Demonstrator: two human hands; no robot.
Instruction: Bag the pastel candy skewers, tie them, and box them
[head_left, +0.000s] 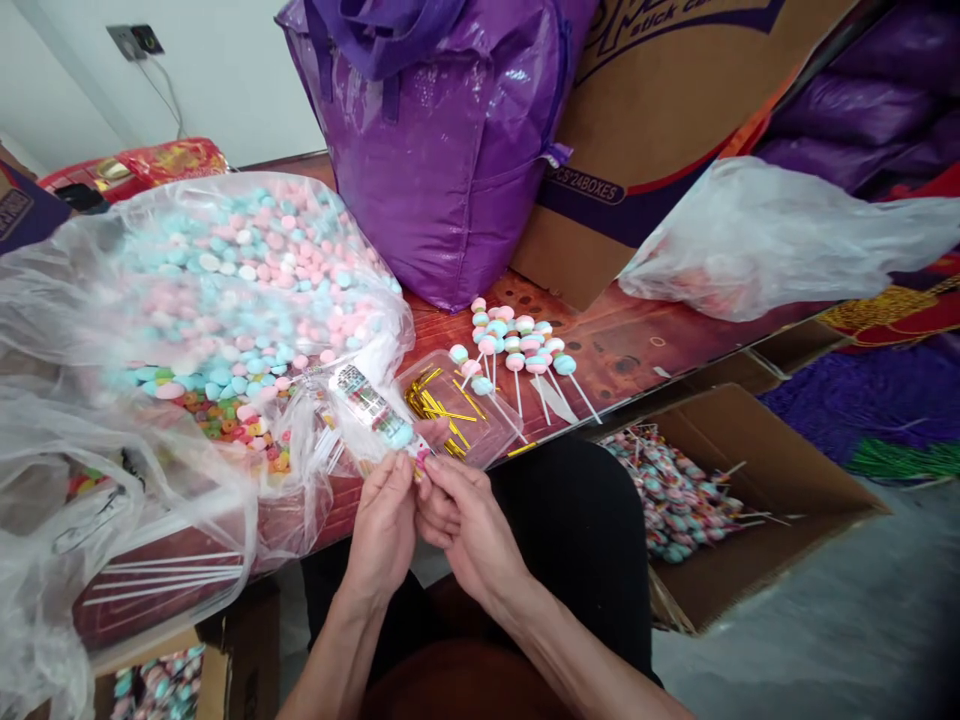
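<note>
My left hand (384, 525) and my right hand (471, 520) are close together at the table's front edge, fingertips pinched on the near end of a printed plastic wrapper (369, 402). Something pale blue shows through the wrapper near my fingers; its exact shape is unclear. Just beyond my right hand lies a clear plastic tray (491, 432) with gold twist ties (439, 405). Behind the tray, pink, blue and white marshmallow skewers on white sticks (517, 340) lie in a group. A large clear bag of loose marshmallows (247, 260) spreads to the left, with gummy rings (225, 418) beside it.
A purple bag (442, 150) and a big cardboard box (600, 200) stand at the back. White sticks (165, 578) lie front left. An open carton (780, 540) of candy sticks sits low right, another carton (214, 680) low left. A whitish plastic bag (772, 240) rests right.
</note>
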